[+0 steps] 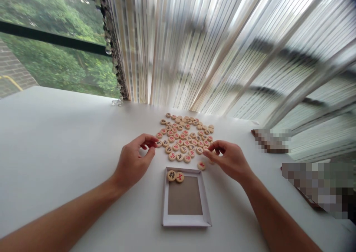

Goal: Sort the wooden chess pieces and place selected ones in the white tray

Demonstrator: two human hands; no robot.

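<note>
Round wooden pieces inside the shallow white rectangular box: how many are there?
2. The black-marked round wooden piece lies in the far left corner of the shallow white box; the red-marked round wooden piece sits just to its right. None appears hidden.

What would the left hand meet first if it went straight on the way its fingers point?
Likely the dark-marked disc nearest the left hand; whether the two touch is hard to tell.

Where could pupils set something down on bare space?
Free: the white tabletop left of the left hand, and inside the shallow box, nearer than its two xiangqi pieces. Crowded: loose xiangqi pieces between left hand and right hand.
</note>
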